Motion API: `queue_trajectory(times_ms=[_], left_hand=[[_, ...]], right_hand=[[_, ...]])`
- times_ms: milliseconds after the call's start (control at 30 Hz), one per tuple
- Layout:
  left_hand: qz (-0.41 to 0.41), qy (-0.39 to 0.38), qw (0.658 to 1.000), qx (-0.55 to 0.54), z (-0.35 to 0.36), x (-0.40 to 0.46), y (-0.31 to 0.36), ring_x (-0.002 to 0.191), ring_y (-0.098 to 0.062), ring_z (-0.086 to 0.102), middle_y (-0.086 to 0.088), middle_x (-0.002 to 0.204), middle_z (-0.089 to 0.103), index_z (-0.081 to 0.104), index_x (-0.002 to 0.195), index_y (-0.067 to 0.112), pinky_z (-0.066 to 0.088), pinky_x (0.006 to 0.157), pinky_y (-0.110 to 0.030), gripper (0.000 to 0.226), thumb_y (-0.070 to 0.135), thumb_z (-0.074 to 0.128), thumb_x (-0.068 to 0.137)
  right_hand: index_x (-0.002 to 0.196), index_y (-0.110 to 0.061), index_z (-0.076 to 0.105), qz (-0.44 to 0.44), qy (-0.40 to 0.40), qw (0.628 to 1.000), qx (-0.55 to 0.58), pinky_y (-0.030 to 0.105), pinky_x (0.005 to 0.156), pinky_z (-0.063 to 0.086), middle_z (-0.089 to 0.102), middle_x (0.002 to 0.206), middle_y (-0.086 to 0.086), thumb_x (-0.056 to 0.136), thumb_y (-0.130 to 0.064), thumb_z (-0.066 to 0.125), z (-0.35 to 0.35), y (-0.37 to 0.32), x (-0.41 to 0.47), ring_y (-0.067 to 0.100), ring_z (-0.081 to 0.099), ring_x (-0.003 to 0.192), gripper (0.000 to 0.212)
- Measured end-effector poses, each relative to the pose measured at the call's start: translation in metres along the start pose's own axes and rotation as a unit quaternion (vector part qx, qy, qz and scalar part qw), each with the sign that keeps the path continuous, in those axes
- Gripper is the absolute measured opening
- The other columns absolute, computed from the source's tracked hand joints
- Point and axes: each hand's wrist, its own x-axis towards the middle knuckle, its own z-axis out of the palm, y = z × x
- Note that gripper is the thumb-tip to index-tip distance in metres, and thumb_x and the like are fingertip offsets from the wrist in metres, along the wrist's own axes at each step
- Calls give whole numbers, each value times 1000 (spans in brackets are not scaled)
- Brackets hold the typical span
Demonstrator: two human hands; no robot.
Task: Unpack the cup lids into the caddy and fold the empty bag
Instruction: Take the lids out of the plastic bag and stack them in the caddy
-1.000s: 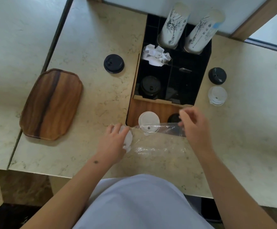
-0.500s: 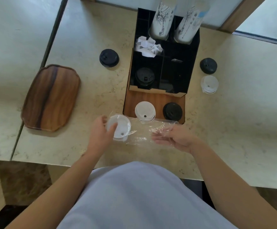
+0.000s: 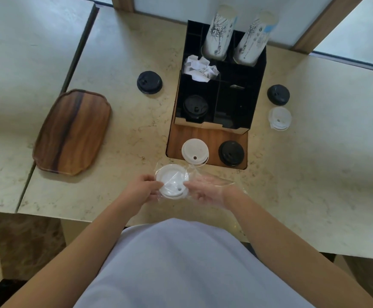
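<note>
A clear plastic bag lies on the counter in front of me with a stack of white cup lids at its left end. My left hand grips the bag's closed end around the lids from outside. My right hand is inside the bag, its fingertips touching the lids. The black caddy stands beyond, with a black lid in its front left compartment. On the caddy's wooden base sit a white lid and a black lid.
A wooden tray lies at the left. A loose black lid sits left of the caddy; a black lid and clear lids sit to its right. Two printed cup stacks and crumpled paper fill the caddy's back.
My right hand let go of the bag's open end, then slid into the bag toward the lids. My left hand turned the lids flat side up.
</note>
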Motion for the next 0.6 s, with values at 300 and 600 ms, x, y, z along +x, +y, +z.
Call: queue_trajectory(times_ms=[300,600], left_hand=[[-4,-62,997,-50,6,-7,12,72,-27,71,-14,91,71,69,108,4,61,60,-34,29,31,67,97],[86,30,995,51,5,4,7,65,-12,63,0,73,71,70,85,9,53,60,-24,16,17,62,95]], right_hand=[[116,-16,62,15,38,999,-11,15,48,33,57,80,2,91,-30,75,-6,6,-11,5,39,55,31],[116,-14,71,-52,19,998,1,17,57,49,72,88,1,88,-30,79,-6,22,-14,5,61,65,33]])
